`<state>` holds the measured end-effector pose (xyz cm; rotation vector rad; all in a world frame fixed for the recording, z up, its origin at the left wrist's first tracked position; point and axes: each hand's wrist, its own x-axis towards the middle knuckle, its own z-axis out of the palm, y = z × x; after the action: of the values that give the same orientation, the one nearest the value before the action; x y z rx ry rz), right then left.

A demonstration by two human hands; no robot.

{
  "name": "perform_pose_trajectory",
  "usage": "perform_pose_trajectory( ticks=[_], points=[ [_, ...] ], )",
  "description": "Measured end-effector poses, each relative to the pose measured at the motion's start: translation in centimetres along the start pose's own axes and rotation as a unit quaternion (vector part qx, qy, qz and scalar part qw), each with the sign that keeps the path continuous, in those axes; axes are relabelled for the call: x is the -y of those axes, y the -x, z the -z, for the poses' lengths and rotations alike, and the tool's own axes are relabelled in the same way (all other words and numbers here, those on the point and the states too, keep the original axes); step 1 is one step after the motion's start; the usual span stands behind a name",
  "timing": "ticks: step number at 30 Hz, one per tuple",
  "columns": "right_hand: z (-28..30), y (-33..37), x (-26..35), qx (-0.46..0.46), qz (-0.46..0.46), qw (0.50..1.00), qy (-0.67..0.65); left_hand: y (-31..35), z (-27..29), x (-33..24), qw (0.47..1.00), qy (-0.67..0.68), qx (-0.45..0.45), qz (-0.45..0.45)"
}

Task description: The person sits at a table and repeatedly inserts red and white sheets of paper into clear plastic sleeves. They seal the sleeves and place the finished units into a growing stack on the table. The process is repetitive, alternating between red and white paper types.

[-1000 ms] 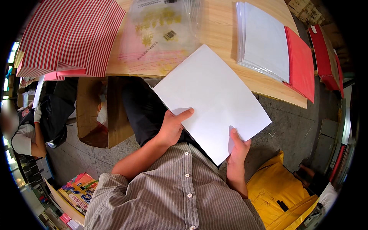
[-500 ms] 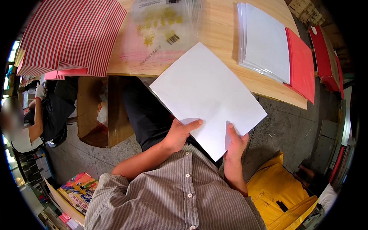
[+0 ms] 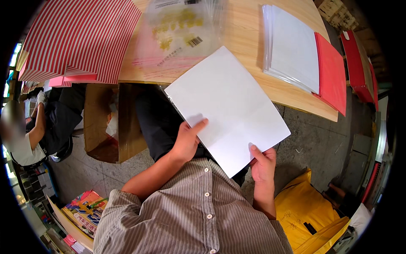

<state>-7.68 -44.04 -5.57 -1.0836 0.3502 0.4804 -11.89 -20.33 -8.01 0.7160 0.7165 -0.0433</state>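
A blank white rectangle of paper [image 3: 228, 110] lies tilted between my hands, its far part reaching over the table's near edge. My left hand [image 3: 186, 140] grips its left side, thumb on top and fingers hidden underneath. At the near right edge my right hand [image 3: 263, 164] pinches the paper with the thumb on its face. A strip of something shiny and clear shows along the paper's far left edge; whether it is a plastic sleeve I cannot tell.
The wooden table [image 3: 243, 25] bears a red-and-white striped stack [image 3: 80, 38], clear printed plastic bags [image 3: 177, 36], and white sheets in clear sleeves [image 3: 294, 46] beside a red sheet [image 3: 332, 74]. Below are a cardboard box [image 3: 131, 122] and yellow bag [image 3: 308, 211]. A co-worker [image 3: 31, 131] sits left.
The paper has turned slightly and shifted a little left. My left hand has slid up and left along its edge, while my right hand has moved slightly down and right at its corner.
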Motion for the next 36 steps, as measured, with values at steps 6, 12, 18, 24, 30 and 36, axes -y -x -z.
perform_pose_trajectory(
  ticks=[6, 12, 18, 24, 30, 36],
  points=[
    [-1.8, 0.4, -0.8, 0.005, -0.024, 0.999, -0.037, 0.2, -1.1, -1.2, 0.999, 0.010, -0.002, -0.041],
    [-3.0, 0.4, -1.1, 0.001, -0.025, 0.999, -0.048, 0.9, -1.0, -0.9, 0.998, -0.001, 0.014, -0.061],
    [-4.4, 0.2, -1.0, 0.009, 0.016, 0.999, -0.042, 1.9, -1.0, 0.1, 0.994, -0.065, 0.029, -0.081],
    [-4.8, -0.2, -1.2, -0.002, 0.035, 0.998, -0.046, 2.5, -2.2, 1.2, 0.986, -0.115, 0.036, -0.113],
    [-4.4, -0.9, -0.8, 0.001, 0.023, 0.998, -0.053, 2.2, -1.5, 0.1, 0.986, -0.108, 0.088, -0.090],
    [-4.1, -0.5, -0.8, -0.001, 0.014, 0.997, -0.081, 0.3, -1.4, -2.8, 0.997, 0.027, 0.035, -0.058]
  ],
)
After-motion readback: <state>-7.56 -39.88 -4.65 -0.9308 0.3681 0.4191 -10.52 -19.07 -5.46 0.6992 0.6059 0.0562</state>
